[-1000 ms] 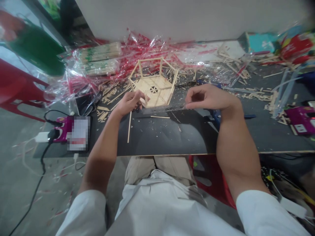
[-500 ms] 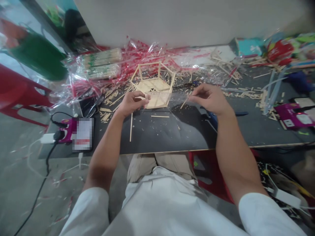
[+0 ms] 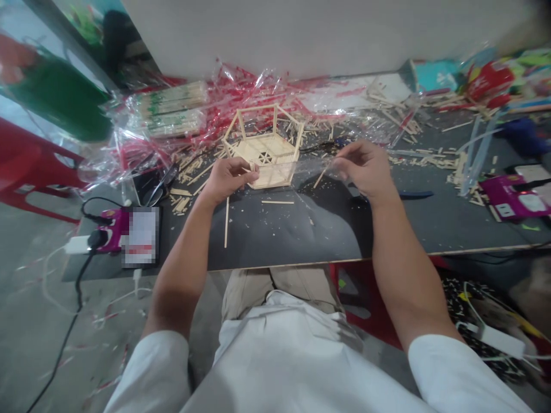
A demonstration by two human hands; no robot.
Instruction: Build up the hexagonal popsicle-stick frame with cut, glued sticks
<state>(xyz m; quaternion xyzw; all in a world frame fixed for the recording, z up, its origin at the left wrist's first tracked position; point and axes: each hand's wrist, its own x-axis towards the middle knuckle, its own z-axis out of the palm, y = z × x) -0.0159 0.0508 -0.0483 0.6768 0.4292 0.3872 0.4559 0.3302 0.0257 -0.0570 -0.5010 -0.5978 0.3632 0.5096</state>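
Observation:
My left hand [image 3: 231, 179] is closed in a pinch at the near left side of a hexagonal frame of thin wooden sticks [image 3: 275, 143]. A see-through strip [image 3: 306, 168], seemingly clear plastic, stretches from its fingertips across the frame's near edge to my right hand [image 3: 360, 167]. That hand also pinches, fingers bent, to the right of the frame. Just below its fingertips is a short wooden stick [image 3: 319, 178]; whether they touch it I cannot tell. The frame stands on the dark tabletop, with upright posts, a top rim and a spoked opening in its floor.
Loose sticks [image 3: 278, 202] and chips litter the table [image 3: 284, 241]. Bundled sticks [image 3: 172, 109] and red-and-clear wrappers [image 3: 241, 86] lie at the back. A phone [image 3: 140, 235] and purple power strip [image 3: 111, 229] are left, another purple power strip [image 3: 514, 198] right. A blue-handled tool [image 3: 413, 195] lies near my right forearm.
The view has shifted slightly, so the frame and table appear a little further left. The strip now covers less of the frame's spoked opening. Both hands keep their pinch.

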